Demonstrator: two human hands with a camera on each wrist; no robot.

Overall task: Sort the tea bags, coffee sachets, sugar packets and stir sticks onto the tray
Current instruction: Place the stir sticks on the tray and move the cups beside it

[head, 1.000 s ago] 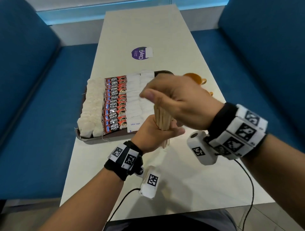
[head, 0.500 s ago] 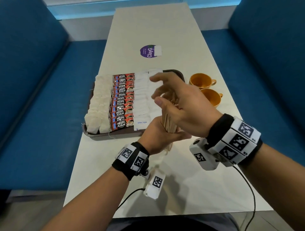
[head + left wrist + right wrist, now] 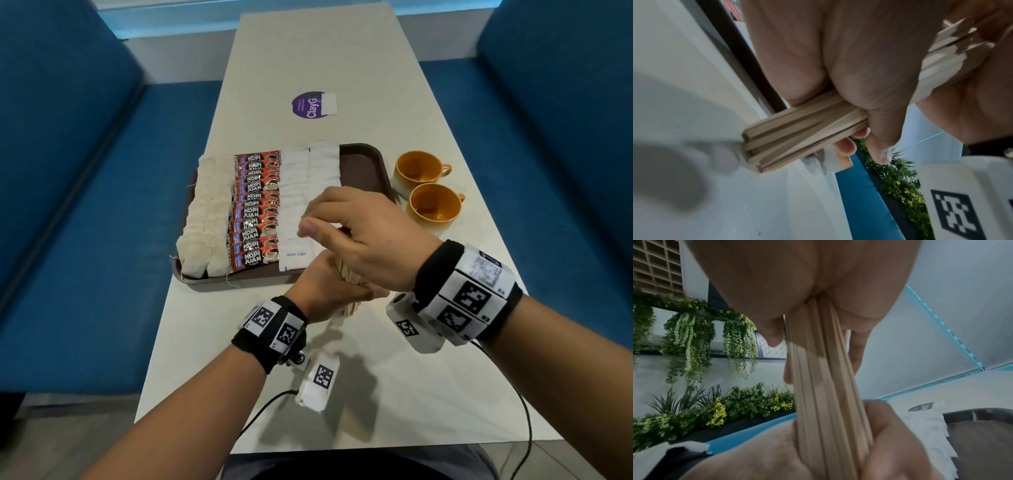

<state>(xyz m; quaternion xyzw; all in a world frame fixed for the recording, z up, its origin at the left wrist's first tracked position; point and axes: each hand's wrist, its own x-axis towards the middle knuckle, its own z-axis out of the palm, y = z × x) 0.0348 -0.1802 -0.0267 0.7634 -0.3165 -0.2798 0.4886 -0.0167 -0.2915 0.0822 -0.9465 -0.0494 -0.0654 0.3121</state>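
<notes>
My left hand [image 3: 323,287] holds the stir sticks [image 3: 795,136] in a tight grip, upright just in front of the tray [image 3: 363,164]. My right hand [image 3: 356,236] caps their tops, fingers curled around them. On the tray lie tea bags [image 3: 205,212], coffee sachets [image 3: 255,212], and sugar packets [image 3: 301,171].

can't count the stir sticks [image 3: 346,272], the right hand [image 3: 359,236] covers their tops and the left hand [image 3: 322,291] wraps the middle. near right corner of the tray [image 3: 363,164] is behind both hands. only the front sugar packet [image 3: 297,255] is readable; left wrist view's pretty blurry
</notes>
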